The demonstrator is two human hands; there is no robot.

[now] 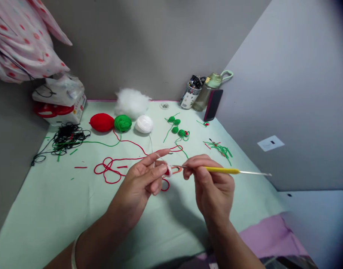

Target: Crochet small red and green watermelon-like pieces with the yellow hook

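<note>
Between thumb and fingers my left hand [141,183] pinches a small red and white crochet piece [168,170]. White yarn [151,144] runs from the white ball [144,124] up over my raised left index finger. My right hand [212,183] is closed around the yellow grip of a crochet hook [221,170], whose metal tip reaches the white edge of the piece. An orange stitch marker [177,170] hangs at the piece's right side. The exact loops on the hook are too small to make out.
Behind my hands lie a red yarn ball [102,122], a green yarn ball [122,123] and white stuffing [132,103]. Loose red yarn [108,170] loops left of my hands. Tangled black yarn [69,138], green crocheted pieces [177,122], yarn scraps [220,148], a phone [213,105] and a bottle [205,93] surround them.
</note>
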